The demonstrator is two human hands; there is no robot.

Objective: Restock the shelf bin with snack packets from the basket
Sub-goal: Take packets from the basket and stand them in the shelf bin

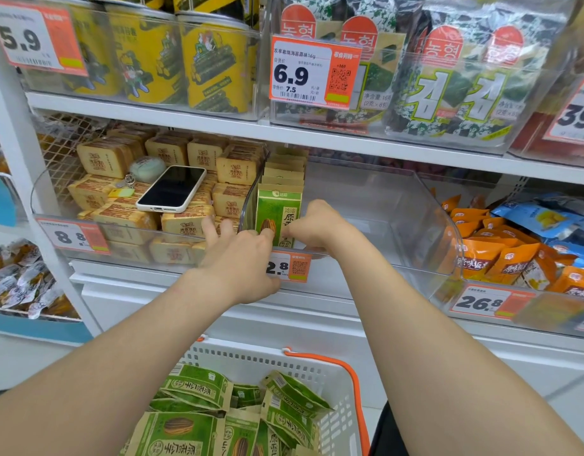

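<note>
A clear plastic shelf bin [382, 205] holds a row of green snack packets standing upright against its left wall; the front packet [277, 209] faces me. My left hand [238, 261] is at the bin's front edge, its fingertips touching the front packet's lower left side. My right hand [320, 225] reaches over the rim and its fingers curl onto the packet's right edge. Between them the two hands pinch the front packet. Below, a white basket [336, 376] with an orange handle holds several more green packets [198, 390] lying loose.
A phone [172, 189] and a key fob lie on tan snack blocks in the bin to the left. Orange and blue bags [501, 251] fill the bin to the right. Price tags [287, 266] hang on the bin fronts. Cans and seaweed packs stand on the shelf above.
</note>
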